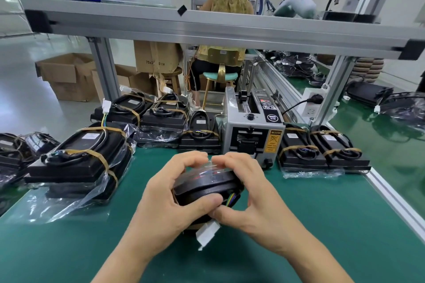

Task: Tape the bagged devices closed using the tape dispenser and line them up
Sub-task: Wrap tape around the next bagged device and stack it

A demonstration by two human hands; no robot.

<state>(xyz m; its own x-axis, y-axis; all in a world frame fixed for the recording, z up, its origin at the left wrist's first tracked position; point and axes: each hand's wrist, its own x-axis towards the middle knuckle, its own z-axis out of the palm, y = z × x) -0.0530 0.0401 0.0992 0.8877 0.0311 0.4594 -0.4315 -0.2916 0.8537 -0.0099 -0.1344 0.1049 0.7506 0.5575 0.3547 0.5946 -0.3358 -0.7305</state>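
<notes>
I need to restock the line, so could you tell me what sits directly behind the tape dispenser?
Behind the tape dispenser I see a white power socket with a black plug, the aluminium frame post and a stool. The bench directly behind the machine is hidden by its body.

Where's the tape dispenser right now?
The tape dispenser stands centre-back on the green mat, just beyond both hands, between rows of taped bagged devices.
</notes>
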